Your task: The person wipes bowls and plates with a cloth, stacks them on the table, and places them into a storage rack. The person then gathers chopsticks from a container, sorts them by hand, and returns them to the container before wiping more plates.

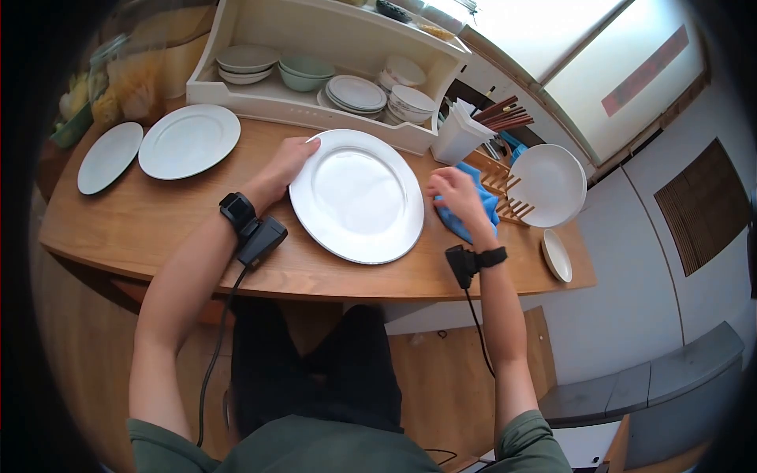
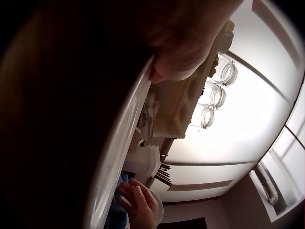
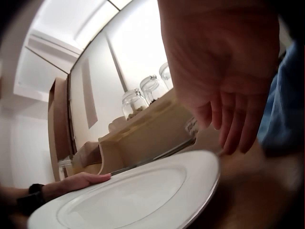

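Note:
A large white plate [image 1: 359,197] is tilted above the wooden table, its inner face up. My left hand [image 1: 285,167] grips its upper left rim, thumb on top; the left wrist view shows the thumb [image 2: 174,67] at the plate's edge [image 2: 125,138]. My right hand [image 1: 461,197] is off the plate, to its right, over a blue cloth [image 1: 482,206]. In the right wrist view the fingers of that hand [image 3: 224,71] hang relaxed, holding nothing, between the plate [image 3: 128,195] and the cloth [image 3: 288,100].
Two white plates [image 1: 189,142] lie at the left. Behind stands a white shelf [image 1: 315,118] with bowls and plates. To the right are a white chopstick holder [image 1: 460,134], a wooden rack [image 1: 505,189] with large white dishes [image 1: 548,185], and a small dish [image 1: 557,256].

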Demonstrator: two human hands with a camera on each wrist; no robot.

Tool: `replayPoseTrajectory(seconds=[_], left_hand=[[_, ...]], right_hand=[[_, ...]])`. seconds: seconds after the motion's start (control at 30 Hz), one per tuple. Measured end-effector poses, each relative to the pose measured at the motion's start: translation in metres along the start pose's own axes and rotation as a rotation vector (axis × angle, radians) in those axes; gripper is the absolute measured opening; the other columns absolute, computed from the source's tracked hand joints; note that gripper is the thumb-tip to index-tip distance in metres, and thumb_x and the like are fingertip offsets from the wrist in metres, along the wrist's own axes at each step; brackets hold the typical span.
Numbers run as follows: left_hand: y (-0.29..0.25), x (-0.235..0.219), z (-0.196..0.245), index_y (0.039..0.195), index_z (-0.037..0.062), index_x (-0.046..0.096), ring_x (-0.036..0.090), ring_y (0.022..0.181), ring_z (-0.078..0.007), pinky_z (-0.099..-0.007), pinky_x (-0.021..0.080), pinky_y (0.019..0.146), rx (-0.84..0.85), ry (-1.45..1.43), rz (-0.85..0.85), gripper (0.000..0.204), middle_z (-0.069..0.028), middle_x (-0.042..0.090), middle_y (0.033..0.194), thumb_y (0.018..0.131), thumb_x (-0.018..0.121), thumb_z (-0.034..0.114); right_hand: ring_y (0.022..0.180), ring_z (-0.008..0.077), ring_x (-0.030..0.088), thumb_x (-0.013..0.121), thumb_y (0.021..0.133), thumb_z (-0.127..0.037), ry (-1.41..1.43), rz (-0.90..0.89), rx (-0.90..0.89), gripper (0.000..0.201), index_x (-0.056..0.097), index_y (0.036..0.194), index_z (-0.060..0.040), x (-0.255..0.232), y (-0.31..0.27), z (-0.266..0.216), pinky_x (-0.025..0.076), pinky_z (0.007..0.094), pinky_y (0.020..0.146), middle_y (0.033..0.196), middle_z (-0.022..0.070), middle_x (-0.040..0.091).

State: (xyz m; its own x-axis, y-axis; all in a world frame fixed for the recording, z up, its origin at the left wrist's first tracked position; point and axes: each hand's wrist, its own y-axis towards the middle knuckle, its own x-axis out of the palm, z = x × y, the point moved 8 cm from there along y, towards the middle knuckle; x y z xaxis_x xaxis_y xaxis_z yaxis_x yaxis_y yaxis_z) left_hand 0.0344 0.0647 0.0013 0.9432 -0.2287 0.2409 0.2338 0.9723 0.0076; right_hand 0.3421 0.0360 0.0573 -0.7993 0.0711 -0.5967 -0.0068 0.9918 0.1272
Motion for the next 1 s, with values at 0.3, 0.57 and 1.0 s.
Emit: replayPoseTrajectory(seconds=[0.3, 0.57, 1.0], left_hand=[[0.003, -0.005, -0.001, 0.12, -0.0026, 0.055, 0.064, 0.087, -0.0175, -0.0283, 0.049, 0.079, 0.01, 0.054, 0.06, 0.04, -0.0132, 0.066, 0.104, 0.099, 0.039, 0.027], [0.005, -0.004, -0.002, 0.123, -0.0018, 0.053, 0.061, 0.096, -0.0183, -0.03, 0.046, 0.085, 0.022, 0.018, 0.056, 0.042, -0.0128, 0.063, 0.111, 0.1, 0.037, 0.029], [0.006, -0.005, -0.006, 0.126, 0.0016, 0.051, 0.06, 0.101, -0.0195, -0.0325, 0.048, 0.088, -0.02, -0.217, 0.021, 0.062, -0.014, 0.061, 0.114, 0.098, 0.027, 0.052]], right_hand=[[0.103, 0.0288, 0.06, 0.067, 0.083, -0.022, -0.723, -0.058, -0.179, 0.035, 0.062, 0.111, -0.0012, -0.05, -0.047, 0.009, 0.047, 0.0376, 0.086, 0.106, 0.0164, 0.065], [0.088, 0.033, 0.06, 0.068, 0.081, -0.022, -0.548, 0.36, -0.326, 0.028, 0.066, 0.099, -0.0008, -0.056, -0.052, -0.04, 0.046, 0.0383, 0.079, 0.095, 0.0187, 0.063], [0.092, 0.0372, 0.057, 0.066, 0.079, -0.009, -0.383, -0.291, -0.842, 0.04, 0.056, 0.118, -0.0118, 0.145, -0.095, -0.164, 0.048, 0.0409, 0.082, 0.109, 0.0186, 0.051]])
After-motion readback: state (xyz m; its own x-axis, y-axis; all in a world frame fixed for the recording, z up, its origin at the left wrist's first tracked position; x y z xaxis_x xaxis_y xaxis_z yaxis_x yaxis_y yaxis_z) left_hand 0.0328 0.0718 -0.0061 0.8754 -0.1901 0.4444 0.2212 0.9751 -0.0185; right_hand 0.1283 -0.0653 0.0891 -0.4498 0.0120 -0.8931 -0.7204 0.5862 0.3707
